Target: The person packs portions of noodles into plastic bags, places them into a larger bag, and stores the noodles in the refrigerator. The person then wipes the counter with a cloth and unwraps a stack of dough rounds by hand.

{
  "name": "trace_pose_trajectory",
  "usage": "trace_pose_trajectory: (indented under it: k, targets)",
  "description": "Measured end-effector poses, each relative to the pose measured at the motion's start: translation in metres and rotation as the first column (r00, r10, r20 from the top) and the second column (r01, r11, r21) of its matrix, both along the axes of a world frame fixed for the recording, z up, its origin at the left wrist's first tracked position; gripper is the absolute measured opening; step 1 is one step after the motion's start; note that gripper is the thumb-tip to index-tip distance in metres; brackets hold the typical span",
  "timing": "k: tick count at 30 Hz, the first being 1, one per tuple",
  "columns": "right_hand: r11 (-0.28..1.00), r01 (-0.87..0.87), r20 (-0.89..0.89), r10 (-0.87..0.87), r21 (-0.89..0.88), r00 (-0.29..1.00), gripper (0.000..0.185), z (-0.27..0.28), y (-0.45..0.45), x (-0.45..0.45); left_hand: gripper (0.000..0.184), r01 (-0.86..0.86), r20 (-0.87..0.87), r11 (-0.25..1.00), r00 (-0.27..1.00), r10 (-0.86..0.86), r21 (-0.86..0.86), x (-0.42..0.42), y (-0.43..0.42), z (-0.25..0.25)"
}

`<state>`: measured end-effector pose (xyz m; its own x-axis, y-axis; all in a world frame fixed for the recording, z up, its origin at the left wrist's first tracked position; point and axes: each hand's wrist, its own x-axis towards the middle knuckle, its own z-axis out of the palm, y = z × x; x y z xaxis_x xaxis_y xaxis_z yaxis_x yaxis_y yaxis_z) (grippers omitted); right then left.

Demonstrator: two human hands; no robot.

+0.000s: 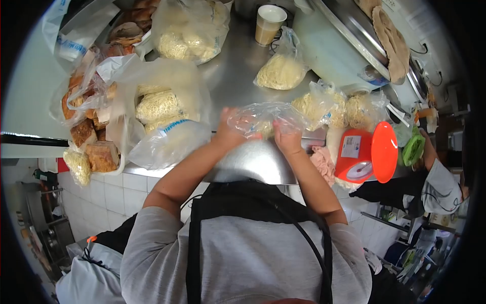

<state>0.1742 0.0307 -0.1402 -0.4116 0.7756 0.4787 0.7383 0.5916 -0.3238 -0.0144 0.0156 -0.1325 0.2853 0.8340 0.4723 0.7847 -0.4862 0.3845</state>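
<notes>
A clear plastic bag (253,112) is stretched between my two hands above the steel counter. My left hand (230,130) grips its left side, partly seen through the film. On its right side, my right hand (288,139) has its fingers closed on the plastic. Some pale yellow noodles (264,127) show in or just behind the bag; I cannot tell which. To the right of the bag lie small bags of noodles (311,107). Left of my left hand is a large open bag of noodles (159,105).
At right stands a red kitchen scale (354,154) with a round red pan (385,152), beside a pink cloth (322,164). Farther back are a bagged noodle portion (281,71), a paper cup (268,30) and a large tub (329,45). Browned chunks (103,156) fill the left. Other people stand either side.
</notes>
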Motion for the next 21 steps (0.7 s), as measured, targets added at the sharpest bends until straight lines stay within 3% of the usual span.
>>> trace_pose_trajectory:
  k: [2, 3, 5, 7, 10, 11, 14, 17, 20, 21]
  targets:
    - [0.944, -0.114, -0.006, 0.122, 0.308, 0.993, 0.008, -0.009, 0.004, 0.006, 0.03, 0.027, -0.14, 0.999, 0.99, -0.022, 0.033, -0.007, 0.011, -0.009]
    - [0.982, -0.104, 0.132, 0.084, 0.156, 0.988, 0.006, -0.018, -0.003, 0.012, 0.027, 0.045, -0.152, 0.992, 0.988, -0.027, 0.117, -0.008, 0.008, -0.021]
    - [0.986, -0.076, -0.031, 0.081, 0.147, 0.996, 0.006, -0.026, -0.008, 0.014, 0.022, 0.077, -0.178, 0.957, 0.984, -0.028, 0.278, -0.009, 0.0, -0.043]
    - [1.0, 0.001, -0.25, -0.002, -0.004, 0.968, 0.011, -0.031, -0.017, 0.007, 0.019, -0.004, -0.053, 0.987, 0.999, 0.012, 0.161, -0.005, -0.012, -0.032]
    - [0.842, 0.213, -0.158, -0.328, -0.495, 0.931, 0.027, 0.002, -0.004, -0.007, 0.02, -0.123, 0.126, 0.992, 0.984, 0.124, -0.022, 0.002, -0.011, -0.03]
    - [0.829, 0.242, -0.211, -0.39, -0.504, 0.896, 0.039, 0.0, 0.002, -0.009, 0.023, -0.156, 0.182, 0.984, 0.969, 0.169, -0.082, 0.004, -0.007, -0.03]
    - [0.653, 0.303, -0.1, -0.504, -0.694, 0.858, 0.041, -0.01, 0.016, 0.0, 0.031, -0.268, 0.309, 0.938, 0.893, 0.328, -0.222, 0.001, 0.003, -0.03]
    - [0.642, 0.337, -0.053, -0.508, -0.689, 0.86, 0.039, -0.029, 0.021, 0.008, 0.025, -0.286, 0.364, 0.84, 0.802, 0.473, -0.461, -0.008, 0.0, -0.033]
    - [0.655, 0.363, 0.001, -0.484, -0.663, 0.875, 0.035, -0.006, 0.017, 0.001, 0.013, -0.369, 0.339, 0.845, 0.795, 0.502, -0.387, -0.015, -0.002, -0.042]
    - [0.669, 0.378, 0.021, -0.476, -0.64, 0.879, 0.034, -0.008, 0.018, -0.001, 0.014, -0.432, 0.297, 0.877, 0.827, 0.478, -0.208, -0.015, -0.004, -0.034]
